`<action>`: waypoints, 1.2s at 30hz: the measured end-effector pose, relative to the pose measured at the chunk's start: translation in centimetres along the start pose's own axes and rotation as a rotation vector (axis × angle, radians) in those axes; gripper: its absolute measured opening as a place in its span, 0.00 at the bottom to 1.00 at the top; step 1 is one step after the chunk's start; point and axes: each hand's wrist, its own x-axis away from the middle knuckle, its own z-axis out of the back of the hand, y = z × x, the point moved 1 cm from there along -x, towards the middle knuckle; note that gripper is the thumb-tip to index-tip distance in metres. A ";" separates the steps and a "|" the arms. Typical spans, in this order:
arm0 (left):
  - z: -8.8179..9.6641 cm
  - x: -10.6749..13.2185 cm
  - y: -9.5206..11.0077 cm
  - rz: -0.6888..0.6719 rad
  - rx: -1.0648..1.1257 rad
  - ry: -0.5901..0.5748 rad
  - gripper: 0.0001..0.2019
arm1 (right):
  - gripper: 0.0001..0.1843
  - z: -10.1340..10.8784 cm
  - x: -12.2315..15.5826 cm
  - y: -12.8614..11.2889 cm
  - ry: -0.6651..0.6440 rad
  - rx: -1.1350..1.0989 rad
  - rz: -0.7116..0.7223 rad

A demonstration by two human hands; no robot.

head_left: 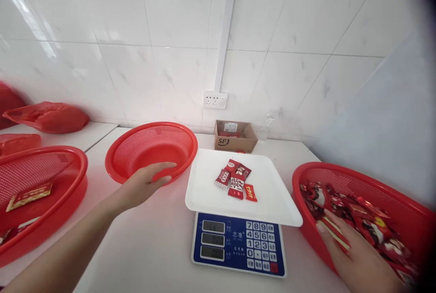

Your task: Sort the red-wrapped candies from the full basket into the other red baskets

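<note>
My left hand [147, 180] rests on the near rim of an empty red mesh basket [136, 145], thumb over the edge and fingers curled round it. My right hand [354, 250] lies flat with fingers stretched out on a heap of red snack packets [361, 225] inside a red basket [405, 206] at the right. Between them stands a blue-faced digital scale [238, 245] with a white tray [269, 193]; several small red packets [235, 181] lie on the tray.
A third red basket [64, 179] at the left holds a few packets. A small open cardboard box [235, 137] stands by the tiled wall under a socket [215, 100]. Red plastic bags [47, 116] lie on the far-left table.
</note>
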 end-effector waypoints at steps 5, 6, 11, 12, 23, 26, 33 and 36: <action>-4.5 -2.9 6.4 -0.348 -0.026 -0.134 0.18 | 0.32 1.7 -0.1 -2.9 -0.093 0.073 -0.146; -5.5 -3.6 7.3 -0.399 -0.058 -0.168 0.18 | 0.32 1.7 0.0 -3.0 -0.095 0.074 -0.150; -8.9 -7.0 9.5 -0.465 -0.109 -0.257 0.17 | 0.31 1.4 0.4 -2.8 -0.088 0.067 -0.156; -9.2 -7.5 9.5 -0.460 -0.094 -0.259 0.16 | 0.31 1.4 0.5 -2.7 -0.085 0.066 -0.157; -6.4 -8.0 7.0 -0.071 0.592 -0.099 0.15 | 0.31 1.3 0.4 -2.6 -0.096 0.073 -0.141; -5.6 -7.1 6.8 0.019 0.893 -0.166 0.15 | 0.31 1.2 0.4 -2.4 -0.097 0.074 -0.137; -5.9 -5.0 7.3 0.101 1.318 -0.259 0.12 | 0.31 1.0 0.3 -2.1 -0.117 0.041 -0.162; -6.4 -4.7 7.7 0.067 1.359 -0.248 0.12 | 0.29 1.9 0.0 -3.2 0.013 -0.054 -0.145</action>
